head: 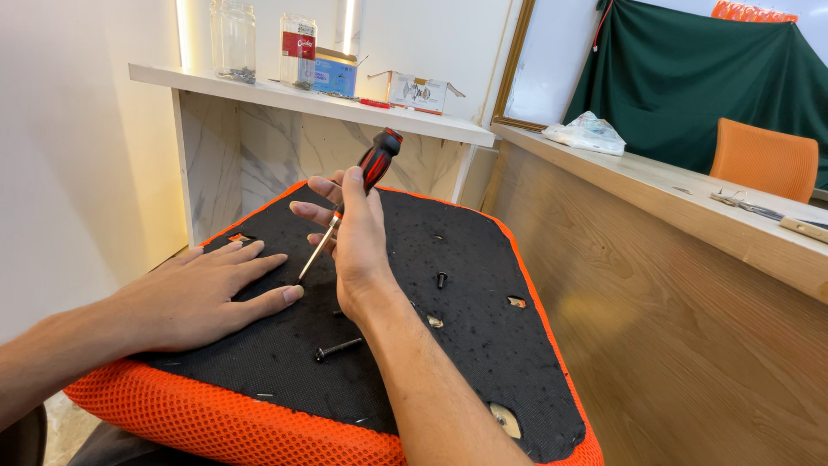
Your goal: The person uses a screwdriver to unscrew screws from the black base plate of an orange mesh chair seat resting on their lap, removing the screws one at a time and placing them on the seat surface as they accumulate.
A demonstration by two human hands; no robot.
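Note:
An upturned seat cushion [483,285] lies before me, black underside up, with orange mesh around its edge. My left hand [194,293] rests flat on the black surface at the left, fingers spread. My right hand [354,242] holds a screwdriver [375,164] with a black and red handle, its metal shaft slanting down-left to a tip near my left fingertips. A long black screw [338,349] lies loose on the cushion just below my hands. A short black bolt [442,280] stands to the right of my right wrist.
A wooden counter [638,259] rises close on the right, with a plastic bag [588,133] and tools [759,209] on top. A white shelf [302,102] behind holds jars and small boxes. An orange chair [763,160] stands before a green cloth.

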